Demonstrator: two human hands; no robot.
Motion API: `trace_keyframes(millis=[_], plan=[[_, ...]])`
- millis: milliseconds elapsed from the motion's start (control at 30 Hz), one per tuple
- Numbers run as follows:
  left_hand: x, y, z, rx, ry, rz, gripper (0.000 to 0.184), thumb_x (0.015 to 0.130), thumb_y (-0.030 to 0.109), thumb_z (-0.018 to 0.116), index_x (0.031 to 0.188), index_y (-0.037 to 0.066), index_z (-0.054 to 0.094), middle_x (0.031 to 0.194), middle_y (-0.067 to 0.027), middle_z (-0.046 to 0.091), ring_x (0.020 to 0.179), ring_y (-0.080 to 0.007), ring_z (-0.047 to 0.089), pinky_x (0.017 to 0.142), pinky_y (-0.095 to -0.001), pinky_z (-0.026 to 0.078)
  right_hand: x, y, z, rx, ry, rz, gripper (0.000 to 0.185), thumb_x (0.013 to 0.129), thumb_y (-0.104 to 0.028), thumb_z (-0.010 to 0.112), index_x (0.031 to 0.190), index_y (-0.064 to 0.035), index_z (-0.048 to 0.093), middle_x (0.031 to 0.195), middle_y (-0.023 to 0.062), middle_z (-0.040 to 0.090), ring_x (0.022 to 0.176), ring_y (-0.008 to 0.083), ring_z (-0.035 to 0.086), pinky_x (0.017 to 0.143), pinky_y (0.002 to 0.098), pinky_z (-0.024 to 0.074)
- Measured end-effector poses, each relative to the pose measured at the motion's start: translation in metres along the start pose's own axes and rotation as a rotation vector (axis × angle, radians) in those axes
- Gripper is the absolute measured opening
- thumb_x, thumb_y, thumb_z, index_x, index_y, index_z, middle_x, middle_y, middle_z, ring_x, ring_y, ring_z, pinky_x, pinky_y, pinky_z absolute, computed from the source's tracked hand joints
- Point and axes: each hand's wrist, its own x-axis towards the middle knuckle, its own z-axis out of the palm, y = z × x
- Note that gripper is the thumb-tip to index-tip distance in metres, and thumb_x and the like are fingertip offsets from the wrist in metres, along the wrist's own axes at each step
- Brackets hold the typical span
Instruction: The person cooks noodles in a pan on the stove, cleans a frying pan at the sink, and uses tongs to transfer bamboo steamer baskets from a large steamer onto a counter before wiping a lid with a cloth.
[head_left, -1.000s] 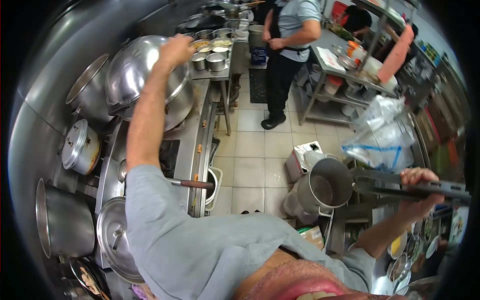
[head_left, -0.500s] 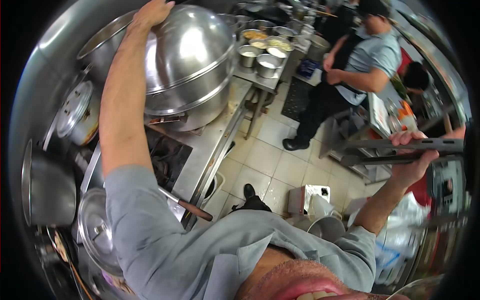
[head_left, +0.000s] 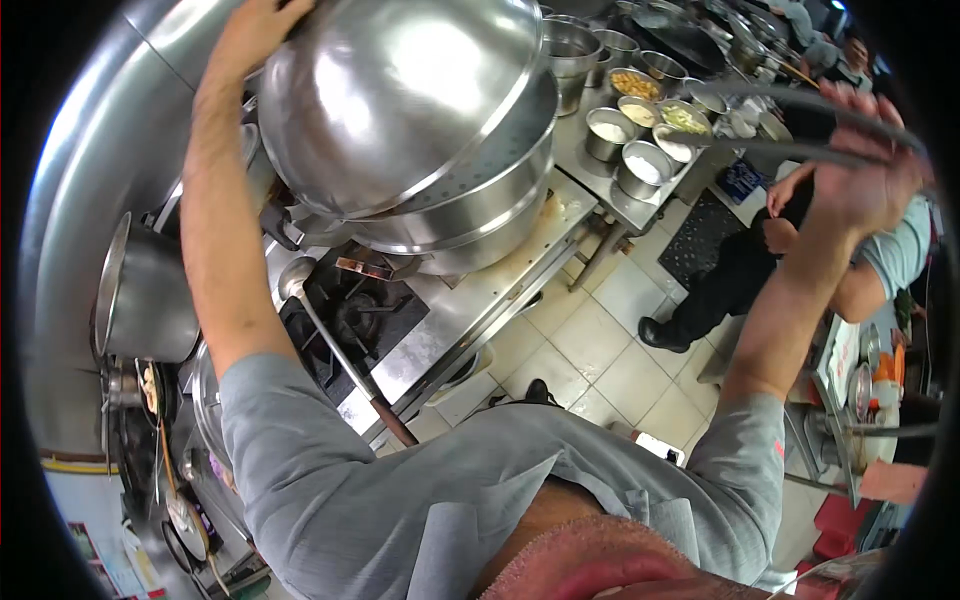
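A large domed steel lid (head_left: 400, 95) is tilted up over a wide steamer pot (head_left: 480, 215), and a perforated tray shows in the gap between them. My left hand (head_left: 255, 35) is at the lid's top left, its fingers closed at the upper edge; the handle beneath them is mostly hidden. My right hand (head_left: 865, 165) is raised at the right, wrapped round long dark metal tongs (head_left: 780, 150), whose arms point left over the bowls of ingredients.
Steel bowls (head_left: 645, 165) of ingredients stand on a side table. A long-handled ladle (head_left: 335, 345) lies by the burner (head_left: 355, 310). A deep pot (head_left: 150, 290) is at left. A co-worker (head_left: 730, 270) stands at right, near the tongs and my right arm.
The view has swung toward the steamer and closer. The domed lid, earlier resting on the pot, is now lifted at its near side. The tongs have moved up and over toward the bowls.
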Motion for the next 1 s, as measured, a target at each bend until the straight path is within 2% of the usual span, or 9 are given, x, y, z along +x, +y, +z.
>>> trace_keyframes(millis=[33, 67, 100, 133, 167, 233, 700, 900, 1000], plan=[[-0.021, 0.012, -0.021, -0.019, 0.032, 0.027, 0.03, 0.082, 0.024, 0.053, 0.103, 0.003, 0.061, 0.103, -0.0177, 0.061, 0.093, -0.0303, 0.058, 0.086, -0.0377, 0.045, 0.014, 0.021, -0.003, 0.256, -0.109, 0.099, 0.056, 0.088, -0.048, 0.041, 0.098, 0.0059, 0.052, 0.087, 0.022, 0.059, 0.084, 0.0372, 0.059, 0.081, 0.0517, 0.0462], [0.016, -0.047, -0.021, -0.041, 0.033, 0.096, 0.037, 0.085, 0.029, 0.052, 0.111, 0.004, 0.058, 0.107, -0.0141, 0.06, 0.098, -0.0239, 0.057, 0.087, -0.034, 0.043, -0.001, 0.025, 0.041, 0.048, 0.043, 0.056, 0.059, 0.09, -0.048, 0.038, 0.101, 0.008, 0.051, 0.092, 0.0245, 0.058, 0.088, 0.0395, 0.055, 0.093, 0.0622, 0.0357], [0.051, -0.113, -0.024, -0.065, 0.034, 0.166, 0.043, 0.088, 0.035, 0.05, 0.12, 0.006, 0.055, 0.112, -0.0105, 0.06, 0.103, -0.0175, 0.055, 0.089, -0.0303, 0.041, 0.028, 0.07, 0.014, 0.259, -0.13, 0.142, 0.052, 0.092, -0.041, 0.038, 0.098, 0.0092, 0.05, 0.094, 0.0269, 0.057, 0.088, 0.0406, 0.056, 0.092, 0.0592, 0.0396], [0.049, -0.129, -0.029, -0.053, 0.038, 0.159, 0.043, 0.088, 0.035, 0.05, 0.12, 0.006, 0.055, 0.112, -0.0105, 0.06, 0.103, -0.0175, 0.055, 0.089, -0.0303, 0.041, 0.013, 0.074, 0.055, 0.207, 0.007, 0.088, 0.037, 0.091, -0.03, 0.047, 0.081, 0.0057, 0.052, 0.075, 0.0199, 0.058, 0.069, 0.0304, 0.059, 0.072, 0.0451, 0.0507], [0.042, -0.139, -0.033, -0.202, 0.119, 0.161, 0.041, 0.087, 0.036, 0.053, 0.115, 0.006, 0.059, 0.104, -0.0082, 0.062, 0.095, -0.0161, 0.057, 0.085, -0.0286, 0.042, -0.022, 0.042, 0.096, 0.31, -0.037, 0.168, 0.032, 0.084, -0.033, 0.061, 0.081, -0.0019, 0.058, 0.067, 0.009, 0.06, 0.062, 0.0204, 0.06, 0.059, 0.0342, 0.0497], [0.029, -0.147, -0.04, -0.346, 0.202, 0.155, 0.039, 0.085, 0.036, 0.056, 0.109, 0.007, 0.063, 0.095, -0.006, 0.065, 0.087, -0.0148, 0.059, 0.081, -0.0268, 0.044, -0.017, 0.092, 0.121, 0.297, -0.054, 0.194, 0.034, 0.087, -0.038, 0.056, 0.08, -0.0048, 0.053, 0.063, 0.0064, 0.057, 0.056, 0.017, 0.058, 0.053, 0.0287, 0.0479], [0.015, -0.181, -0.044, -0.521, 0.362, -0.017, 0.036, 0.086, 0.033, 0.056, 0.111, 0.008, 0.062, 0.099, -0.0026, 0.063, 0.091, -0.0112, 0.056, 0.08, -0.0263, 0.043, -0.039, 0.212, 0.226, 0.281, -0.195, 0.432, 0.044, 0.084, -0.048, 0.057, 0.075, -0.0046, 0.055, 0.061, 0.0036, 0.054, 0.051, 0.0128, 0.051, 0.048, 0.0262, 0.0407], [0.018, -0.181, -0.04, -0.533, 0.39, 0.008, 0.036, 0.086, 0.032, 0.056, 0.112, 0.008, 0.062, 0.099, -0.0024, 0.062, 0.09, -0.0101, 0.056, 0.08, -0.0245, 0.043, -0.047, 0.237, 0.253, 0.051, -0.327, 0.424, 0.043, 0.082, -0.045, 0.062, 0.069, -0.0045, 0.058, 0.06, -0.0002, 0.053, 0.051, 0.0104, 0.045, 0.047, 0.029, 0.0374], [0.018, -0.181, -0.037, -0.563, 0.416, -0.017, 0.035, 0.087, 0.03, 0.057, 0.112, 0.007, 0.061, 0.099, -0.0024, 0.062, 0.088, -0.0098, 0.056, 0.079, -0.0241, 0.043, -0.049, 0.26, 0.27, 0.031, -0.293, 0.189, 0.038, 0.08, -0.039, 0.065, 0.073, -0.0016, 0.06, 0.06, -0.0001, 0.054, 0.053, 0.0117, 0.046, 0.049, 0.0311, 0.0389]])
